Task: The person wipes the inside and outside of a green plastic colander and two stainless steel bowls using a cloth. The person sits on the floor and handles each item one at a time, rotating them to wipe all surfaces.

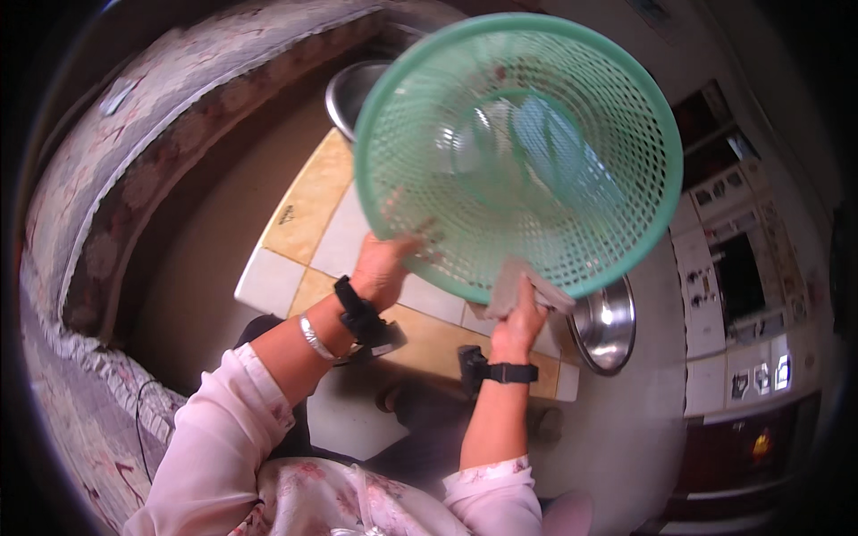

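A round green perforated plastic basket (429, 167) is held up, tilted, above a tiled table (335, 234). My left hand (383, 268) grips its rim at the lower left, and some of its fingers show blurred through the mesh. At the near rim, my right hand (521, 321) holds a greyish-beige cloth (516, 288) against the basket's edge. Through the holes of the basket a light blue item and some pale shapes show on the table behind it. I cannot tell exactly what they are.
One metal basin (348, 94) stands at the table's far left corner, partly behind the basket. Another shiny metal basin (606, 328) is beyond the table's right side. A bed or couch with a patterned cover (154, 107) curves along the left. White cabinets (710, 295) line the right.
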### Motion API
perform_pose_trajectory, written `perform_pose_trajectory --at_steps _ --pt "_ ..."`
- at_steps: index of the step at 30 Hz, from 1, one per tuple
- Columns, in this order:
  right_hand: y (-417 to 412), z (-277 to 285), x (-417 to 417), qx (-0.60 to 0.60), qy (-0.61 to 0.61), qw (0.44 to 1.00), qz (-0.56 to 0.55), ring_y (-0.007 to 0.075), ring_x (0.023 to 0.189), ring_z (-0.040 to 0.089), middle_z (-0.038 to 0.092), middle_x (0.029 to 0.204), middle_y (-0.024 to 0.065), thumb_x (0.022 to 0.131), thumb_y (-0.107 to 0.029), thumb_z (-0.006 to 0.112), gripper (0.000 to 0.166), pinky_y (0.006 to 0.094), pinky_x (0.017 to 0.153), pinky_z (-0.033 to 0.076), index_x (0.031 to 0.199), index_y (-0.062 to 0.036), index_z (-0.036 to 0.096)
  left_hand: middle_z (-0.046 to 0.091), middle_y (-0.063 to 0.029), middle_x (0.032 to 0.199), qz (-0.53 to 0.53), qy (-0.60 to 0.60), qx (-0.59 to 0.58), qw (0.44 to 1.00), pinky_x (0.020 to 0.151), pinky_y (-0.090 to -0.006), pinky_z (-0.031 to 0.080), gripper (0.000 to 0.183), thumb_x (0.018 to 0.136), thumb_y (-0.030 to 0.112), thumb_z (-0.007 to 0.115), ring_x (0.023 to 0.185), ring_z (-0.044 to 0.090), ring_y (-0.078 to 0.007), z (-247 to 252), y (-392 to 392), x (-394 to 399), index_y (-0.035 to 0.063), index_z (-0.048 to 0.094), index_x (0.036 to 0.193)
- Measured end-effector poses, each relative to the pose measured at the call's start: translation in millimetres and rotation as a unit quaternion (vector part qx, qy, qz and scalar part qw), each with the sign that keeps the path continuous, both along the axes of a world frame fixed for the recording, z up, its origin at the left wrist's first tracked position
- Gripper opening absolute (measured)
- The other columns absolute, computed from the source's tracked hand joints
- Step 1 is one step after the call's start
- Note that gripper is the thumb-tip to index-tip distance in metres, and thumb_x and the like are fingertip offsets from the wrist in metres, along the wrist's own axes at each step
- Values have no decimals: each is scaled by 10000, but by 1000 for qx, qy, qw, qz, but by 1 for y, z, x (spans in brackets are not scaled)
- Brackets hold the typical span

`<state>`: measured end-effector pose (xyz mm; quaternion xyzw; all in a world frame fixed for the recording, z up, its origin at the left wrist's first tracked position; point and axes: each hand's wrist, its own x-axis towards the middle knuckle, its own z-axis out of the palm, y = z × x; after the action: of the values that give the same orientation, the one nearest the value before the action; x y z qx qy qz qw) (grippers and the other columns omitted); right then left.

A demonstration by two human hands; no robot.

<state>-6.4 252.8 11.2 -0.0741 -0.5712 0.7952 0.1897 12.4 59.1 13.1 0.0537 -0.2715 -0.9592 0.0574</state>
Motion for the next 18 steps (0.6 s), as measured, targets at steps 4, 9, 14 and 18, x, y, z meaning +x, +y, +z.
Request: perform_pose_trajectory --at_steps 4,9,14,18 --pt "-8 -9 -4 -36 -34 997 54 174 1055 526 528 1188 47 858 -179 623 441 320 864 449 1241 -45 450 538 -142 1161 17 21 -3 1000 752 -370 512 478 782 -64 480 949 578 -260 0 1 0 -1 411 1250" --pt "8 4 4 96 -17 994 55 149 1056 496 475 1227 46 875 -418 574 590 301 846 432 1300 -58 382 506 -146 1224 9 25 11 1000 880 -416 479 463 826 -54 458 1059 547 -268 11 5 1 5 377 1277" --pt "14 15 12 75 87 993 -26 186 1077 490 490 1207 54 867 -506 537 651 309 883 420 1289 -36 384 499 -134 1230 9 46 32 998 912 -413 455 463 833 -42 469 1081 529 -256 20 14 2 5 375 1284" --pt "16 27 20 50 108 992 -50 193 1065 498 522 1155 72 891 -437 523 548 331 902 411 1236 -21 431 507 -128 1221 10 67 24 997 898 -395 462 452 823 -49 472 1054 540 -248 20 14 1 11 415 1267"
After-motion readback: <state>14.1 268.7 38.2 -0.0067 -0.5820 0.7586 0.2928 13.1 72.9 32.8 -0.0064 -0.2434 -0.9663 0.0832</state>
